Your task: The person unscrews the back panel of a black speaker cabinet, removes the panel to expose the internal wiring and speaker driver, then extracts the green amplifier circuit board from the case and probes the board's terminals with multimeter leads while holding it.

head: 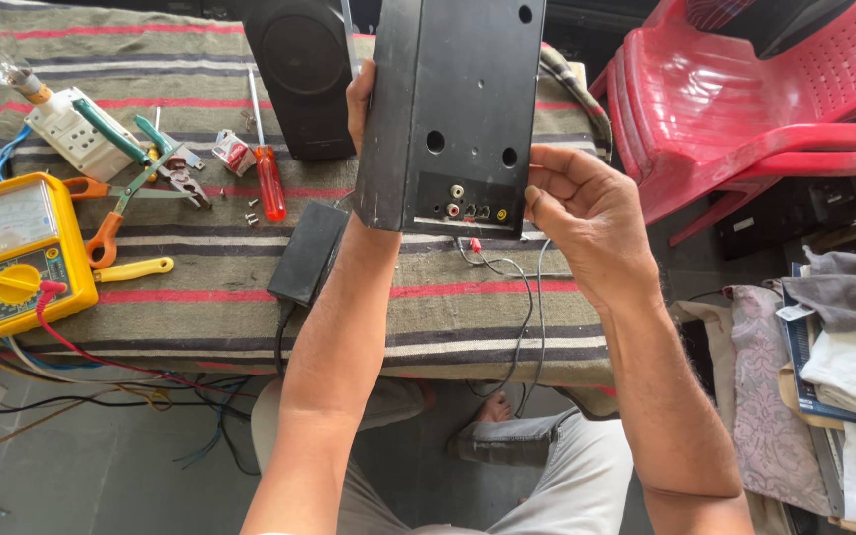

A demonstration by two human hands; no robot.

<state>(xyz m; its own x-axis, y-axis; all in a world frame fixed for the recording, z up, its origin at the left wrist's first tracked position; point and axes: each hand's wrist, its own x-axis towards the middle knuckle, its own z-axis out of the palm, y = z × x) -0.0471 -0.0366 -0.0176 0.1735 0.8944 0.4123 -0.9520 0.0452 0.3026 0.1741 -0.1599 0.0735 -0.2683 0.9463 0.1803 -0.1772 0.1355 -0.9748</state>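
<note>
Two bare hands at centre frame, both on one black speaker box (pixel 453 109) held upright above the table edge, back panel toward the camera. Left hand (pixel 359 99) wrapped round the box's left edge, fingers hidden behind it, thumb side showing. Right hand (pixel 577 213) at the lower right corner, fingers curled and part closed, tips against the box edge beside the socket panel; whether pinching a wire cannot be told. Thin wires (pixel 512 297) trailing down from the panel over the table front. One second black speaker (pixel 301 74) standing behind, upper centre. One black power adapter (pixel 309 253) lying just left of the left forearm. One red-handled screwdriver (pixel 267 173), a few loose screws (pixel 250 213) beside it. One yellow multimeter (pixel 12 253) at the left edge, red lead plugged in. Two pliers (pixel 141 163) with green and orange grips, crossed. One white switch board (pixel 76 134) with a clear bulb, upper left. Striped cloth (pixel 200 307) covering the table. Stacked red plastic chairs (pixel 745 109) upper right; folded cloths and books (pixel 844 357) lower right; grey floor below.
</note>
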